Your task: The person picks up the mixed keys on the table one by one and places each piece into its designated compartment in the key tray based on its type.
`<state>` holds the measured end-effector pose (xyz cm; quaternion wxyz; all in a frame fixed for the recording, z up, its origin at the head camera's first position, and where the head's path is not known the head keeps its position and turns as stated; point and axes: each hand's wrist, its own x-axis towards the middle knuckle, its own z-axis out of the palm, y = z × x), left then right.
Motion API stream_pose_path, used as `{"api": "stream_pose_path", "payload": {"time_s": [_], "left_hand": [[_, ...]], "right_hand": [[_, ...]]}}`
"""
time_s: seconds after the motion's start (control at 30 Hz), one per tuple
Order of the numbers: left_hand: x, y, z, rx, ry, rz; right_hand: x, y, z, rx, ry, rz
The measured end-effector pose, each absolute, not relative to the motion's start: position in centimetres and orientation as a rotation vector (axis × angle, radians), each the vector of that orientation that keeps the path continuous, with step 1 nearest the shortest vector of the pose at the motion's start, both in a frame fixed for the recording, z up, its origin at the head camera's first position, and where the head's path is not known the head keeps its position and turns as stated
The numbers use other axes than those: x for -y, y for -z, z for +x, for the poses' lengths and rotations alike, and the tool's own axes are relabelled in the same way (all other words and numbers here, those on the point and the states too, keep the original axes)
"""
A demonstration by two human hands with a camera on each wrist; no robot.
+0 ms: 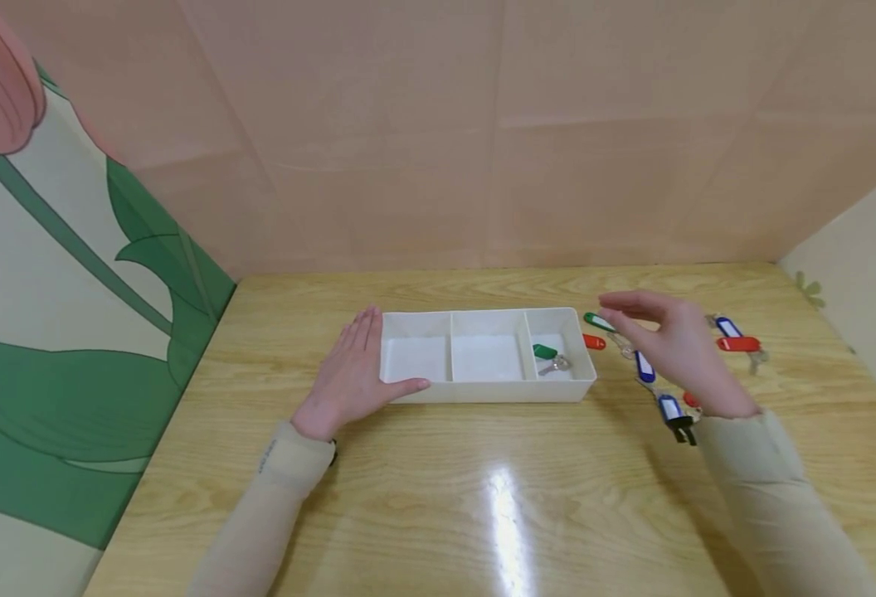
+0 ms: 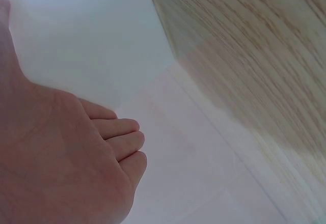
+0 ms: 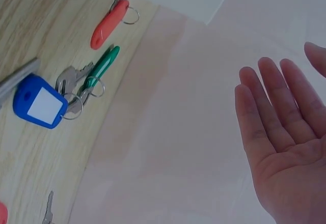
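A white tray point(image 1: 490, 393) with three compartments lies on the table. My left hand point(image 1: 350, 369) rests against its left end, fingers straight and thumb across the front rim; the left wrist view shows the palm at the tray's wall. In the right compartment sits a key with a green tag point(image 1: 545, 351). My right hand point(image 1: 677, 344) hovers right of the tray, holding nothing, thumb and fingers apart. Nearest it is a green key tag point(image 1: 598, 322) with its key. A red key tag point(image 3: 109, 24) and a blue key tag point(image 3: 41, 102) lie close by in the right wrist view.
More tagged keys lie at the right: a red tag point(image 1: 738, 343) across a blue tag point(image 1: 727, 328). Another blue tag point(image 1: 669, 408) with a black piece point(image 1: 681, 428) lies by the right wrist. A pinkish backdrop point(image 1: 438, 149) stands behind the table point(image 1: 408, 497).
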<state>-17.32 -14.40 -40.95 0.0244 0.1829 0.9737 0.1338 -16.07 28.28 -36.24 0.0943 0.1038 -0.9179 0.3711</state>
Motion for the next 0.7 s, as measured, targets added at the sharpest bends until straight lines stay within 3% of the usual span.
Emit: {"api": "stream_pose_path", "payload": {"time_s": [0.7], "left_hand": [[14.46, 41.12, -17.4, -3.018, -0.397, 0.572]], "right_hand": [[-29.31, 35.39, -16.26, 2.708, -1.049, 0.216]]}}
